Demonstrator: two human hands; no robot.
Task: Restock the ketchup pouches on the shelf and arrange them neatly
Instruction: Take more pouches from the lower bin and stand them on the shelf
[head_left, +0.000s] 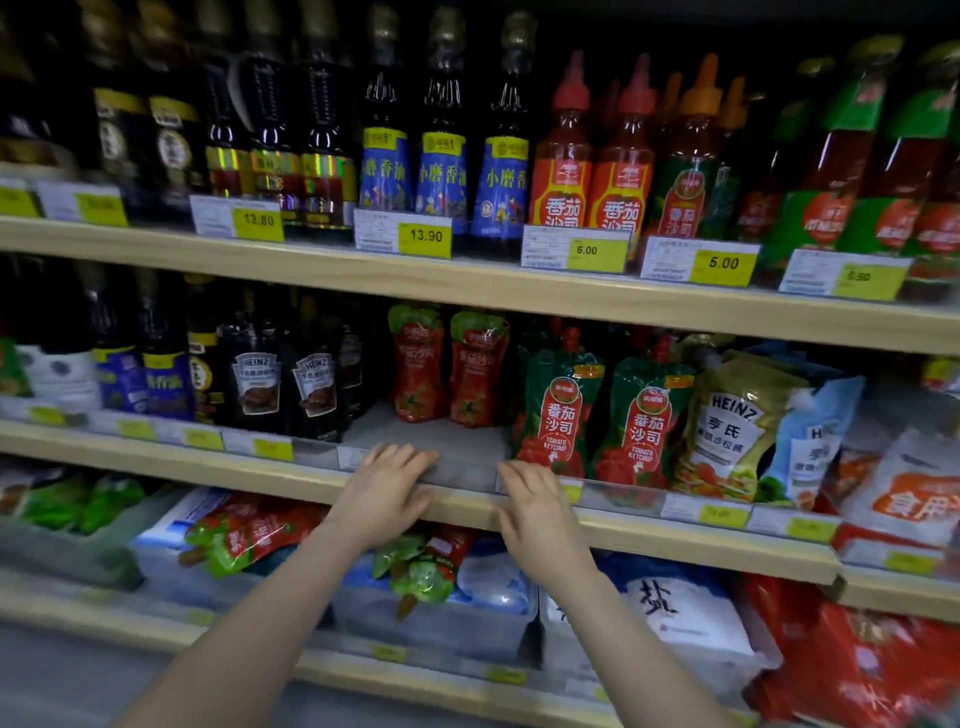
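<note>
Two red ketchup pouches with green tops (447, 366) stand upright at the back of a gap on the middle shelf (457, 506). My left hand (387, 491) and my right hand (535, 506) rest palm down on that shelf's front edge, fingers spread, holding nothing. More red and green ketchup pouches (249, 535) lie flat on white bags on the shelf below, and another bunch (423, 566) lies under my left wrist. Two green-topped tomato ketchup pouches (602, 415) stand just right of the gap.
Dark Heinz sauce pouches (283, 389) border the gap on the left. Heinz salad dressing pouches (732, 426) stand further right. Sesame oil bottles (441, 156) and ketchup bottles (592, 156) fill the top shelf behind yellow price tags. White salt bags (670, 608) lie on the lower shelf.
</note>
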